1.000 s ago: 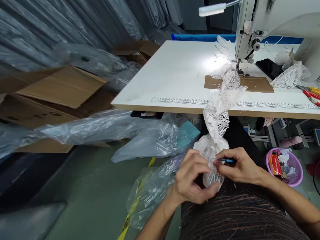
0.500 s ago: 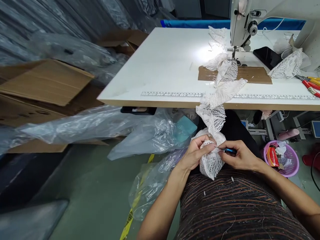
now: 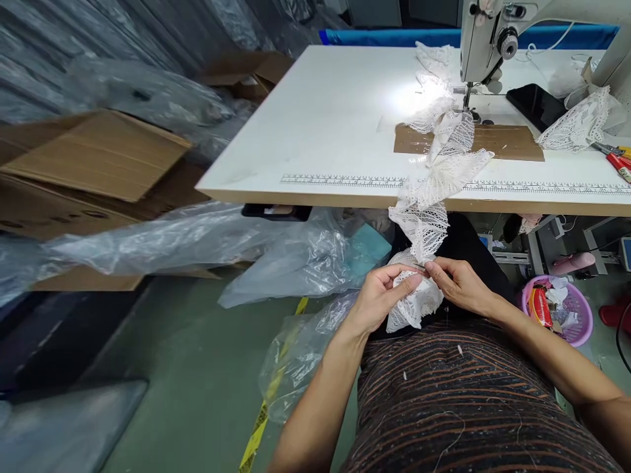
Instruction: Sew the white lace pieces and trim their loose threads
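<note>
A long strip of white lace [image 3: 422,230] trails from the sewing machine [image 3: 486,43] over the table edge to my lap. My left hand [image 3: 387,292] is closed on the lace, pinching it between thumb and fingers. Close against it, my right hand [image 3: 458,281] is closed too, with its thumb and fingertips at the lace. A thin metal tip shows between the hands; it belongs to a slim pointed tool whose blue handle is now hidden by the right hand. The lower end of the lace hangs in loose folds below my fingers.
The white table [image 3: 335,125] carries a printed ruler, a brown board [image 3: 515,143], a black phone [image 3: 536,105], more lace and red-handled pliers [image 3: 618,164]. A purple basket [image 3: 586,322] stands at the right. Cardboard boxes [image 3: 103,154] and plastic sheeting [image 3: 290,253] fill the left.
My right hand has shifted slightly up and left, turning so the blue handle no longer shows. The lace between my hands has been drawn up a little. The view has shifted slightly.
</note>
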Tool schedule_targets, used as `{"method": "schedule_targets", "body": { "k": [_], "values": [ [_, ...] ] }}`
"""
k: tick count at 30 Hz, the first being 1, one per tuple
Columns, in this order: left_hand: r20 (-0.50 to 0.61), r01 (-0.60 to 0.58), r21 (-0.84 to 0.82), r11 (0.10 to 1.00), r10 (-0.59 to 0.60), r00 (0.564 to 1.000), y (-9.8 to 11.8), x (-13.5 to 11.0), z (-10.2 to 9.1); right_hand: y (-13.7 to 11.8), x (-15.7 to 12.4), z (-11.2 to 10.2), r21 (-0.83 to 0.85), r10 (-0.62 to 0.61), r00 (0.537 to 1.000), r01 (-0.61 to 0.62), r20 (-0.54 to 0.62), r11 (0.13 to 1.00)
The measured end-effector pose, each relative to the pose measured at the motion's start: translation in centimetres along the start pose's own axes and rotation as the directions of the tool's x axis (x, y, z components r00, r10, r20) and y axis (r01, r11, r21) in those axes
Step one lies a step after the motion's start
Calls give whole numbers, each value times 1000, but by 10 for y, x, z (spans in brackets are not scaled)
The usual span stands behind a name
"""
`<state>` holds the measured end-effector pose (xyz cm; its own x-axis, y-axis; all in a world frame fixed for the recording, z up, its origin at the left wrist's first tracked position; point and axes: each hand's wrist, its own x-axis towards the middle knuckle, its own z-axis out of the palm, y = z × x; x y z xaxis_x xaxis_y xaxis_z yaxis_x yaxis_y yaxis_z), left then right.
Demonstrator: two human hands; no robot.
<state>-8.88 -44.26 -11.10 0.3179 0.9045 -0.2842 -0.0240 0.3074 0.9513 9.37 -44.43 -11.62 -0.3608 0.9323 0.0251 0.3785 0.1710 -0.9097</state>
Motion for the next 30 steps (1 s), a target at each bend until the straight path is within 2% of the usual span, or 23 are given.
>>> {"method": "schedule_targets", "body": {
  "k": [8,12,14,17,22,25,27,29,30],
  "values": [
    [-9,-71,40,997,71,997,2,1,-2,0,3,3,8,1,1000,-1,1,1000],
    [-20,-79,42,996,80,997,3,2,-1,1,4,5,-8,13,999,-14,-44,1000],
    [-26,-69,19,997,70,997,4,3,0,2,3,6,2,27,998,-27,-57,1000],
    [-6,-39,-27,999,38,999,5,3,0,1,0,5,7,36,999,-36,-17,999],
    [8,19,-16,1000,-19,1000,4,5,-2,-2,-1,4,-125,45,999,-46,-7,991],
    [11,47,7,999,-47,999,2,6,-3,5,0,6,-173,49,995,-63,-88,983],
    [11,38,33,999,-38,999,2,7,-4,14,3,6,-106,53,981,-74,-184,992],
    [1,21,67,998,-21,1000,2,8,-4,26,11,4,8,53,942,-53,-332,999],
    [-5,13,86,996,-12,1000,3,8,-4,32,16,1,59,49,906,-26,-421,998]
  ]
}}
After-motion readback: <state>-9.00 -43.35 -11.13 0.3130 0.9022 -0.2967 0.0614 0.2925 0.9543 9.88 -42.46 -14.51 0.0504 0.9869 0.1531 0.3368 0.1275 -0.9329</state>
